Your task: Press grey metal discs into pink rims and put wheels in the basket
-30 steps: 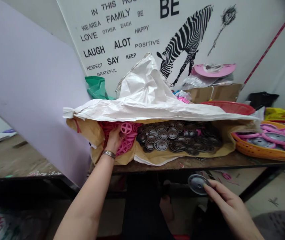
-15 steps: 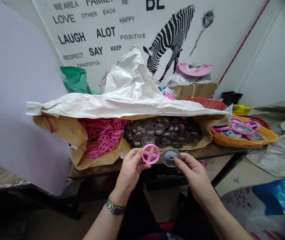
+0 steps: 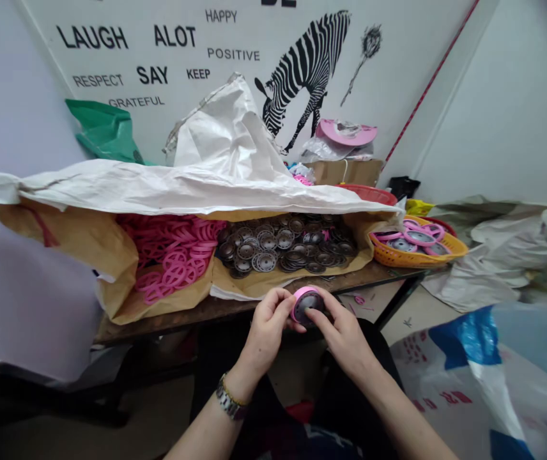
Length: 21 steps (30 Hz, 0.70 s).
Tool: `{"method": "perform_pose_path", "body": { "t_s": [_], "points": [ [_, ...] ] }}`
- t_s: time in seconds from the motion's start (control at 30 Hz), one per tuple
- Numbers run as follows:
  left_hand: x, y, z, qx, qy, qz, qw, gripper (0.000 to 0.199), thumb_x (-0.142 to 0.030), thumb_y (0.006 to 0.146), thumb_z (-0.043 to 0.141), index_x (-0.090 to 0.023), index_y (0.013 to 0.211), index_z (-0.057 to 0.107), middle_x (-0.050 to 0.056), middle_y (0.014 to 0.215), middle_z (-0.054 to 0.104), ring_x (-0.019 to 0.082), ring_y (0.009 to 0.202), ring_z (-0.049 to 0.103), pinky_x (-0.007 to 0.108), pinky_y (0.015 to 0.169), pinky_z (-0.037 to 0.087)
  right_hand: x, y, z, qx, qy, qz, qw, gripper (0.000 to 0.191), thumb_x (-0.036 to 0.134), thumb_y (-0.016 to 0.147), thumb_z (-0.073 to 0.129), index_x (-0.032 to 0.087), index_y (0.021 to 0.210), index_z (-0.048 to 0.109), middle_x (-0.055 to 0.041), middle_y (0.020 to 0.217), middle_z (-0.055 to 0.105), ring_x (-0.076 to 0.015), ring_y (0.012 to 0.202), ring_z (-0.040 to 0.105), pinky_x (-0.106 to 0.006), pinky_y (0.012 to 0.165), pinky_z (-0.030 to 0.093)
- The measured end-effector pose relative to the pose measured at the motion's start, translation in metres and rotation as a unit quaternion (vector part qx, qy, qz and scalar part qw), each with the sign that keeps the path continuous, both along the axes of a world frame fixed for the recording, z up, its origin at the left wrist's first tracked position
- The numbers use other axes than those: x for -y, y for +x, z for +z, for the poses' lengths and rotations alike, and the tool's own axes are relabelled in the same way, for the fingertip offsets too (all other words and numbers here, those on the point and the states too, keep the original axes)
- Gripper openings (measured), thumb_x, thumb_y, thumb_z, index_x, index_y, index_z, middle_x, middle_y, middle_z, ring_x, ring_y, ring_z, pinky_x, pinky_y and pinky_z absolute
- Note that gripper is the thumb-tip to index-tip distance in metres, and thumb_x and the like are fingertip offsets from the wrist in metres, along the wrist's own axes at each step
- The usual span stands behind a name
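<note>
My left hand grips a pink plastic wheel ring by its left side, thumb and fingers closed on the rim. Against the face of that ring lies a dark grey hubcap-like disc, held by my right hand, whose thumb presses near the disc's middle. Ring and disc touch, one over the other; whether they are seated together I cannot tell. Beyond my hands, in an opened paper-lined sack, lie a heap of pink wheel rings and a heap of dark grey discs.
An orange basket with joined pink-and-grey wheels stands on the bench at the right. Behind the sack are a green bag and a cardboard box. A large printed plastic bag sits at the lower right.
My hands have come together, and the grey disc that was apart from the pink ring now lies against it. The view has swung to the right.
</note>
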<state>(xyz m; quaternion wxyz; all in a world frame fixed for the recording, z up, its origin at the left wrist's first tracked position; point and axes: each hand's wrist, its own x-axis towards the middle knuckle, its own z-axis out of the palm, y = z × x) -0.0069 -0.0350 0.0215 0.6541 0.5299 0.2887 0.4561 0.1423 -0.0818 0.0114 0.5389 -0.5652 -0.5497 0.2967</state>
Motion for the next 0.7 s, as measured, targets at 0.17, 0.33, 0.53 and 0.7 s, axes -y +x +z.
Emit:
{"method": "perform_pose_path", "body": {
  "t_s": [0.17,0.33,0.53,0.7],
  "points": [
    [0.008,-0.001,-0.002,-0.065,0.084,-0.006,0.994,0.024,-0.039,0.094,0.054,-0.018,0.094,0.064,0.005,0.094,0.060,0.018,0.084,0.059,0.026,0.068,0.056,0.005,-0.003,0.001,0.037,0.005,-0.022,0.999,0.017,0.034,0.084,0.064,0.021,0.094,0.064,-0.0013,0.088,0.067,-0.0194,0.082,0.060,-0.029,0.075,0.046],
    [0.008,-0.011,0.001,-0.147,0.182,-0.030,0.972,0.022,-0.035,0.094,0.055,-0.020,0.107,0.066,0.006,0.101,0.063,0.020,0.090,0.061,0.026,0.074,0.054,0.009,0.000,0.008,0.000,-0.007,-0.014,1.000,0.019,0.039,0.080,0.069,0.020,0.083,0.064,0.0012,0.075,0.062,-0.0168,0.073,0.055,-0.026,0.069,0.043],
    [0.010,-0.009,-0.005,-0.109,0.082,-0.042,0.990,0.024,-0.042,0.090,0.060,-0.019,0.094,0.066,0.002,0.079,0.064,0.016,0.063,0.064,0.025,0.058,0.056,0.014,0.002,0.010,-0.047,-0.034,0.054,0.997,0.020,0.038,0.083,0.064,0.020,0.091,0.067,-0.0005,0.081,0.066,-0.0182,0.078,0.059,-0.027,0.073,0.047],
    [0.014,0.002,-0.008,-0.128,0.063,-0.018,0.990,0.026,-0.043,0.090,0.058,-0.018,0.091,0.065,0.000,0.066,0.061,0.015,0.052,0.062,0.022,0.048,0.053,0.017,-0.002,0.008,-0.077,-0.018,-0.009,0.997,0.019,0.038,0.082,0.062,0.019,0.080,0.067,0.0001,0.072,0.063,-0.0161,0.069,0.056,-0.027,0.068,0.046]
  ]
}}
